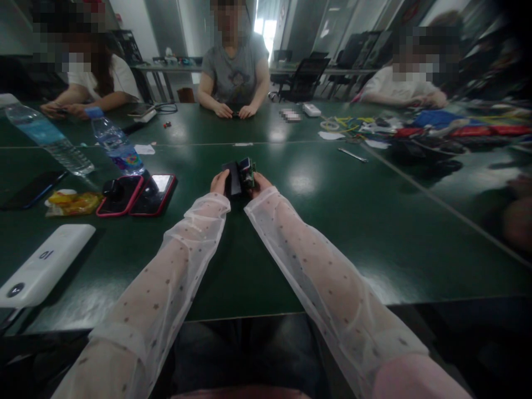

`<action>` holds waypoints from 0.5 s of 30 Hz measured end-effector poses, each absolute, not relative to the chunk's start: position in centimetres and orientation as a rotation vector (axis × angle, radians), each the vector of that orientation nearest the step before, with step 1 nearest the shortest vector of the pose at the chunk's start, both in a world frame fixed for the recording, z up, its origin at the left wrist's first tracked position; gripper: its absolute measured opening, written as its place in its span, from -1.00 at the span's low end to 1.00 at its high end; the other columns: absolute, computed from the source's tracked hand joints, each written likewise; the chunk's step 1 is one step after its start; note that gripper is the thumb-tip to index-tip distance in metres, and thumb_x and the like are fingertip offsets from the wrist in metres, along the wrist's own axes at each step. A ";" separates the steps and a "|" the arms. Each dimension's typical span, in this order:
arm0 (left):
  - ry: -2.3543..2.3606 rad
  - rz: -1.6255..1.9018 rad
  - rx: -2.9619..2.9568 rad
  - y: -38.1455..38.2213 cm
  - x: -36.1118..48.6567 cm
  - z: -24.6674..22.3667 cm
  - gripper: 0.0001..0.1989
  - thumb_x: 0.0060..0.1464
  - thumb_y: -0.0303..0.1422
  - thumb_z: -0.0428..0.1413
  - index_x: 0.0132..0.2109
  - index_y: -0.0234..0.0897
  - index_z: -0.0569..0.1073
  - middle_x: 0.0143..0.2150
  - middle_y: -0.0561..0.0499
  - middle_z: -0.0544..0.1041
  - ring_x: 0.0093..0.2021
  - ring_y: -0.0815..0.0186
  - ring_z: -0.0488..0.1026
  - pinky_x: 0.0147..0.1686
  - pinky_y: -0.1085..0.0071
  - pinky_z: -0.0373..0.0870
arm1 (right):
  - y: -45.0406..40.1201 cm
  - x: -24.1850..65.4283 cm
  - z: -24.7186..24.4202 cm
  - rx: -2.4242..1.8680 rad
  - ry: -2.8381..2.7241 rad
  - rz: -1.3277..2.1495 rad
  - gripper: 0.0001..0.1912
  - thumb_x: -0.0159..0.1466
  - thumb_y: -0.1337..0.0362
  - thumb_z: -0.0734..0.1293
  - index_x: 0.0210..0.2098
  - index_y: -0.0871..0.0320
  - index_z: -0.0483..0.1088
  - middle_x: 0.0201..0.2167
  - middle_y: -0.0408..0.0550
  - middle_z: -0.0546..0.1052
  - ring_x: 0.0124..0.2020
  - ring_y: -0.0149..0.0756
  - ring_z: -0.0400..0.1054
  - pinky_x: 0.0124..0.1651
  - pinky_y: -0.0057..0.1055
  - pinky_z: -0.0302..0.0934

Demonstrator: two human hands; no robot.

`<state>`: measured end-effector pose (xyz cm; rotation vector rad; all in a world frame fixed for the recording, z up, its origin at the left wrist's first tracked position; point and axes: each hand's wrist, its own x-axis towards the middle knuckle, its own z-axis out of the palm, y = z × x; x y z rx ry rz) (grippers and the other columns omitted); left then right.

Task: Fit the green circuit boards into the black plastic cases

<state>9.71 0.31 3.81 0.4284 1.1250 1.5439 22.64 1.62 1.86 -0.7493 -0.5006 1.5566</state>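
Note:
Out in front of me, over the green table, my left hand (219, 183) is closed round a flat black case piece (233, 178). Close beside it, my right hand (261, 184) grips a small green circuit board (253, 173) with a dark, shiny module (246, 166) on its inner side. The two parts stand on edge, nearly face to face; whether they are joined I cannot tell. Most of my fingertips are hidden behind them. Sheer white sleeves with dark stars cover both forearms.
Left on the green table (332, 238) are two pink-edged phones (153, 195), a yellow packet (73, 203), a water bottle (116, 141) and a white power bank (47, 266). A wrench (352, 154) and tangled cables (353, 126) lie right. Several people sit around the table.

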 end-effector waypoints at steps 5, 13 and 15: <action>1.107 1.660 0.465 0.9 9.4 2.9 -0.75 0.03 -0.40 0.36 -0.18 -0.26 0.46 -0.14 -0.07 0.61 -0.07 0.20 0.61 0.03 0.27 0.53 | 2.1 22.4 0.8 -0.791 -0.717 1.464 -0.66 0.11 0.31 0.52 -0.14 0.06 0.43 -0.34 -0.20 0.61 -0.32 -0.32 0.51 -0.12 -0.30 0.44; 1.137 1.626 0.655 1.8 8.8 1.2 -0.66 0.03 -0.33 0.38 -0.07 -0.23 0.48 -0.15 -0.08 0.60 -0.02 0.16 0.60 0.13 0.17 0.48 | 1.9 22.3 -0.2 -0.853 -1.058 1.282 -0.30 -0.13 -0.06 0.62 -0.06 -0.01 0.42 -0.32 -0.14 0.57 -0.21 -0.19 0.51 0.03 -0.11 0.39; 1.141 1.634 0.626 2.0 8.7 0.9 -0.70 0.04 -0.32 0.36 -0.11 -0.25 0.49 -0.12 -0.10 0.60 -0.01 0.16 0.59 0.15 0.18 0.46 | 1.8 22.2 0.0 -0.836 -1.046 1.289 -0.33 -0.09 -0.09 0.60 -0.06 -0.01 0.43 -0.31 -0.14 0.57 -0.20 -0.20 0.51 0.04 -0.14 0.39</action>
